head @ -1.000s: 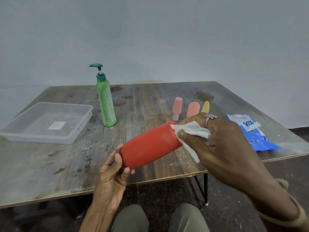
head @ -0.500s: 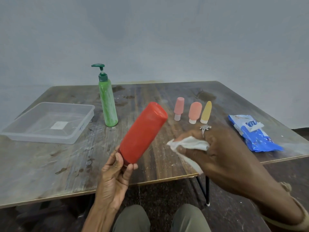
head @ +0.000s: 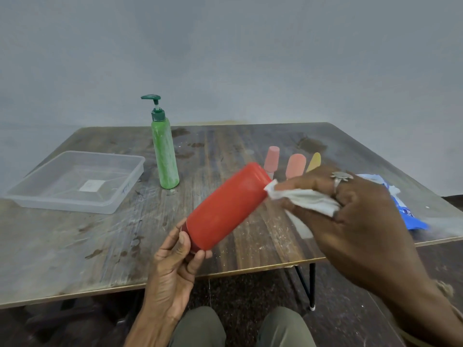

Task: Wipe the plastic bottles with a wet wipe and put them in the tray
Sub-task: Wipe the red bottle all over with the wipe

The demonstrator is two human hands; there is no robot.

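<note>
My left hand (head: 175, 259) grips the lower end of a red plastic bottle (head: 225, 206), which tilts up to the right above the table's front edge. My right hand (head: 350, 211) pinches a crumpled white wet wipe (head: 303, 199) against the bottle's upper end. A clear plastic tray (head: 75, 181) lies at the left with nothing in it. A green pump bottle (head: 164, 151) stands upright beside the tray. Three small bottles stand behind the red one: pink (head: 271, 159), orange (head: 295, 165) and yellow (head: 314, 161), the last partly hidden by my right hand.
A blue wet-wipe packet (head: 406, 211) lies near the table's right edge, mostly behind my right hand. The worn wooden table (head: 75, 246) has a bare stretch at its front left. My knees show below the front edge.
The bottle swung from steeply raised back down toward the right. My right hand, which had come away, brought the wipe up against the bottle's upper end again.
</note>
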